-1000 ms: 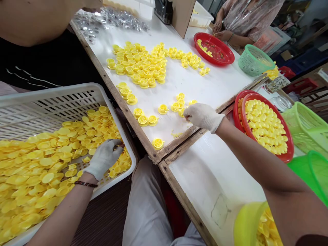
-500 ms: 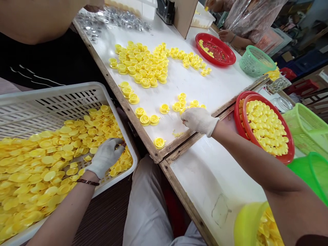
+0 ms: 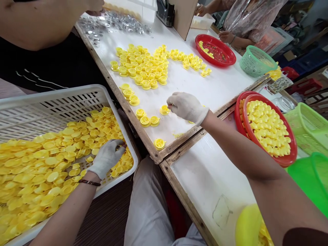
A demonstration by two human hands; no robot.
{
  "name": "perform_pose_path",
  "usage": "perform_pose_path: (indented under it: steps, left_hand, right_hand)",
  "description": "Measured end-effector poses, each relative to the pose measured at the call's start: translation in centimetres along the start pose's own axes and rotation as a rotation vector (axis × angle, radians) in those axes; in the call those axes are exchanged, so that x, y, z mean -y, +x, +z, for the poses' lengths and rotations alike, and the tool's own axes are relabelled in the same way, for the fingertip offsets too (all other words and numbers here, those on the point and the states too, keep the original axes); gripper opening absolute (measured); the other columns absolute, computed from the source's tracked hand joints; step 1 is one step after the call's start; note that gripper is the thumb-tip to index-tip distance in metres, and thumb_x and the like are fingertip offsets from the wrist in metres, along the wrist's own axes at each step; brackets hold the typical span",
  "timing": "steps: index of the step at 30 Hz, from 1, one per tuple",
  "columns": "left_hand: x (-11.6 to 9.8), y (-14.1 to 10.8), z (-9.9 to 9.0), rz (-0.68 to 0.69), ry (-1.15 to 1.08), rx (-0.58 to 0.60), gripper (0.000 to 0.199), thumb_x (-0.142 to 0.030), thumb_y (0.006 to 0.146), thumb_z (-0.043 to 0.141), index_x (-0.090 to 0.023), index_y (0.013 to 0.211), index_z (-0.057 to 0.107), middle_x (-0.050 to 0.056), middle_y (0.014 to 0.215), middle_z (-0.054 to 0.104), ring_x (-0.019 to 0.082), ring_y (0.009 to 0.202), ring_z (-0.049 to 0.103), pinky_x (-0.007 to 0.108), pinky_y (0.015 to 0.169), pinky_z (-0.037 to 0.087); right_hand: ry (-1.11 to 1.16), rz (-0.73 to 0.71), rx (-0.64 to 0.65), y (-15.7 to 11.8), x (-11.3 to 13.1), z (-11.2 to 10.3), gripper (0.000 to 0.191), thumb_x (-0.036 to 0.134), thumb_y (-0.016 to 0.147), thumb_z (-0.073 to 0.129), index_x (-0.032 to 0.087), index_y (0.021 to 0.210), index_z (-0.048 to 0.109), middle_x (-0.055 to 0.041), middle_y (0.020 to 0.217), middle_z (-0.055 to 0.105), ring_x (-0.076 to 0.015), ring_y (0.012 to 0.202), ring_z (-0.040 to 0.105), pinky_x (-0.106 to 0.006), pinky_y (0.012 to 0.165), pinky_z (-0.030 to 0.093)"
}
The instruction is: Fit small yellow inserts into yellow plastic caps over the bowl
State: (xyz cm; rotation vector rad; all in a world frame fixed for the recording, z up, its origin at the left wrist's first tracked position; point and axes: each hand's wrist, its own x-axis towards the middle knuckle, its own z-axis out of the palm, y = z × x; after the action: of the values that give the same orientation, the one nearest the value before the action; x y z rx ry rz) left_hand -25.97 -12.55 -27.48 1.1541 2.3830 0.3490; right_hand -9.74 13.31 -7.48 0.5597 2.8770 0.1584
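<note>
My left hand, in a white knit glove, rests over the right end of a white slotted basket. Its fingers are curled and closed, with thumb and forefinger close together, and what they hold is hidden. Loose yellow plastic saucers heap up in the basket around it. My gloved right hand is over the white table with fingers pinched, right beside a small yellow toy cup on a saucer. Whether the fingertips grip that cup is unclear. The palm partly covers other yellow cups.
Grouped cup-and-saucer pieces stand farther up the table, with silvery pieces behind. Red trays, green baskets and a yellow tub line the right. A co-worker's arm reaches in upper left; another person sits opposite.
My right hand has moved left and slightly up across the table, toward the single cup, and now covers the small cluster. My left hand has barely moved.
</note>
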Motion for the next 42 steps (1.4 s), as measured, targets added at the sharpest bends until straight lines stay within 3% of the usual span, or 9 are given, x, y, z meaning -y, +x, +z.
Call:
perform_pose_path:
  steps: [3, 8, 12, 20, 26, 31, 36, 39, 42]
  left_hand:
    - [0.0, 0.0, 0.1, -0.004, -0.011, 0.0, 0.045, -0.036, 0.088, 0.043, -0.013, 0.111, 0.073, 0.014, 0.113, 0.073, 0.029, 0.106, 0.068, 0.037, 0.094, 0.051]
    - [-0.2, 0.0, -0.1, 0.017, 0.01, 0.001, 0.043, -0.036, 0.088, 0.044, -0.015, 0.11, 0.074, 0.013, 0.11, 0.074, 0.03, 0.103, 0.069, 0.036, 0.091, 0.052]
    - [-0.2, 0.0, -0.1, 0.018, 0.005, 0.009, 0.045, -0.036, 0.088, 0.043, -0.013, 0.111, 0.074, 0.015, 0.11, 0.074, 0.03, 0.103, 0.068, 0.038, 0.092, 0.052]
    - [-0.1, -0.1, -0.1, -0.002, 0.024, 0.027, 0.047, -0.037, 0.089, 0.041, -0.013, 0.115, 0.072, 0.015, 0.114, 0.072, 0.03, 0.107, 0.067, 0.038, 0.095, 0.051]
    - [0.0, 0.0, 0.1, 0.018, 0.023, 0.013, 0.048, -0.037, 0.089, 0.04, -0.012, 0.114, 0.072, 0.015, 0.113, 0.072, 0.031, 0.106, 0.067, 0.039, 0.094, 0.051]
    - [0.0, 0.1, 0.0, -0.002, 0.005, 0.034, 0.049, -0.037, 0.088, 0.041, -0.01, 0.115, 0.072, 0.017, 0.114, 0.071, 0.031, 0.107, 0.067, 0.04, 0.096, 0.051]
    - [-0.1, -0.2, -0.2, 0.002, -0.016, 0.029, 0.05, -0.039, 0.088, 0.04, -0.01, 0.116, 0.071, 0.016, 0.114, 0.071, 0.031, 0.108, 0.066, 0.04, 0.096, 0.051]
    - [-0.3, -0.3, -0.3, 0.005, -0.01, 0.033, 0.051, -0.04, 0.088, 0.039, -0.011, 0.115, 0.071, 0.016, 0.114, 0.071, 0.031, 0.108, 0.067, 0.04, 0.096, 0.051]
    - [-0.3, -0.2, -0.3, 0.004, -0.007, 0.043, 0.052, -0.041, 0.088, 0.039, -0.01, 0.116, 0.071, 0.016, 0.115, 0.071, 0.031, 0.109, 0.066, 0.04, 0.097, 0.05]
  right_hand:
    - [0.021, 0.057, 0.079, 0.1, 0.5, -0.4, 0.023, 0.029, 0.096, 0.055, 0.017, 0.107, 0.072, -0.0107, 0.109, 0.073, -0.0248, 0.097, 0.066, -0.031, 0.068, 0.039]
    - [0.095, 0.022, 0.42, -2.2, 2.1, 0.1, 0.031, 0.035, 0.082, 0.076, 0.021, 0.108, 0.07, -0.0068, 0.105, 0.075, -0.0227, 0.09, 0.067, -0.029, 0.061, 0.036]
    - [0.115, -0.046, 0.485, -2.7, 3.2, 1.1, 0.027, 0.022, 0.08, 0.074, 0.019, 0.107, 0.07, -0.0072, 0.103, 0.075, -0.0214, 0.088, 0.067, -0.027, 0.059, 0.036]
    - [0.315, -0.174, 0.381, -2.6, 1.6, 2.4, 0.018, 0.008, 0.075, 0.057, 0.016, 0.083, 0.072, -0.0027, 0.078, 0.07, -0.0143, 0.07, 0.058, -0.023, 0.062, 0.04]
    - [0.491, -0.099, 0.213, 0.2, -0.6, 1.0, 0.019, 0.011, 0.074, 0.06, 0.014, 0.089, 0.071, -0.0001, 0.08, 0.069, -0.0113, 0.068, 0.056, -0.021, 0.06, 0.04]
    - [0.404, -0.073, 0.043, 3.5, -1.2, 0.2, 0.021, 0.01, 0.077, 0.06, 0.014, 0.094, 0.072, -0.0031, 0.09, 0.072, -0.013, 0.075, 0.057, -0.024, 0.066, 0.042]
    - [0.293, -0.028, 0.055, 1.9, -0.7, -0.3, 0.014, 0.017, 0.086, 0.062, 0.016, 0.095, 0.073, -0.0038, 0.091, 0.073, -0.0148, 0.08, 0.06, -0.026, 0.07, 0.041]
    - [0.163, 0.02, 0.258, -0.4, 0.4, -0.5, 0.015, 0.027, 0.085, 0.07, 0.017, 0.095, 0.074, -0.005, 0.091, 0.073, -0.0182, 0.082, 0.063, -0.028, 0.064, 0.038]
    - [0.085, 0.044, 0.503, -1.7, 1.9, 0.1, 0.038, 0.037, 0.077, 0.081, 0.016, 0.107, 0.072, -0.009, 0.099, 0.074, -0.0228, 0.086, 0.066, -0.028, 0.061, 0.037]
